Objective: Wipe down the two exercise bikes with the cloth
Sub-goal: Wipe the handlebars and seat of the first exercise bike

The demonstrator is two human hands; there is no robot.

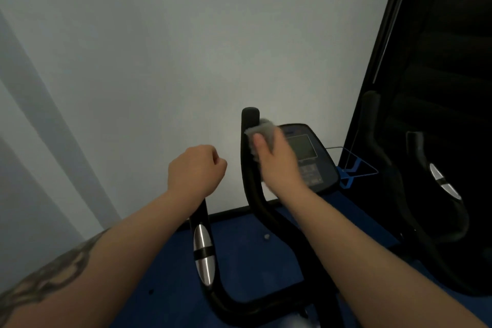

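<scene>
Grey cloth (262, 133): soft, crumpled fabric bunched against the upper part of the right handlebar post, just left of the console.
Right hand (277, 157): fingers curled over the cloth, thumb laid across its near side, pressing it to the post.
Left hand (195, 168): fingers curled in, closed around the top of the left handlebar, which the hand hides; left of the console and level with it.
Left handlebar (203, 253): black curved tube below the left hand, smooth and matte, with an oval brushed-metal sensor plate split by a black band.
Right handlebar post (250, 168): black rounded tube with a blunt capped tip above the cloth, bending down towards the frame.
Console (308, 154): dark rounded plastic panel with a dull rectangular screen and button rows beneath; partly behind the right hand.
Second bike (436, 176): right of the console, black handlebars with a similar metal plate, set against a dark panel.
Floor (253, 247): deep blue, flat, below the console.
Wall (159, 61): pale, smooth, behind the console.
</scene>
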